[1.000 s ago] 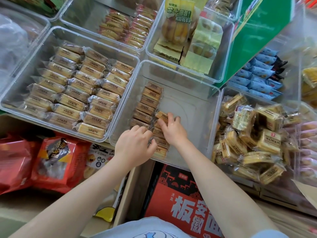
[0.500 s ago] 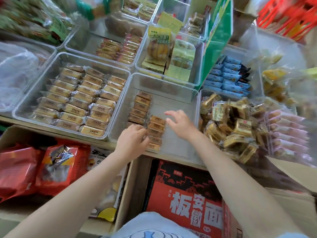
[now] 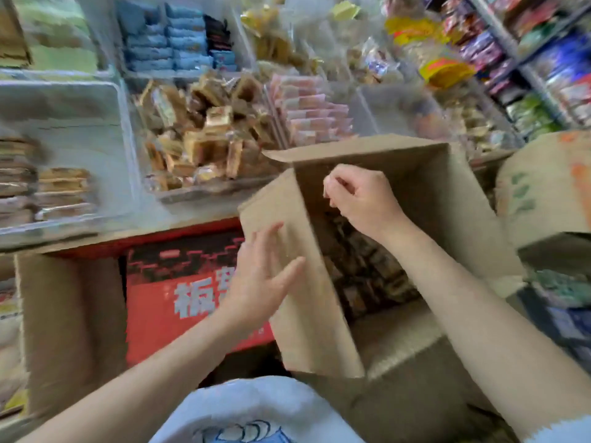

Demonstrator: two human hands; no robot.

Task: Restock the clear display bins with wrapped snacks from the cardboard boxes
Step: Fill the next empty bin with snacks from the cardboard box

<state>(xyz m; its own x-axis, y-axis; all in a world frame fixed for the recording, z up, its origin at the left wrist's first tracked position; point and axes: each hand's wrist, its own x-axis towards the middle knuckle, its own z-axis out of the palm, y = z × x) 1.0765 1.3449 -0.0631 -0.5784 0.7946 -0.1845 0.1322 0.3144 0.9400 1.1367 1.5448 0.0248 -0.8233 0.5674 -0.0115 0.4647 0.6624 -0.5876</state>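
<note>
Matt brown cardboard box (image 3: 307, 282), clear glossy plastic bins (image 3: 128, 129), shiny film-wrapped snacks (image 3: 204, 135), glossy red carton (image 3: 160, 282)

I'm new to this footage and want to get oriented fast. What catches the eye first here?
The open cardboard box at centre right, dark wrapped snacks inside. The right hand is curled above them and the left hand is spread at the box's near flap. Left of it stands a red printed carton, with clear display bins behind.
</note>
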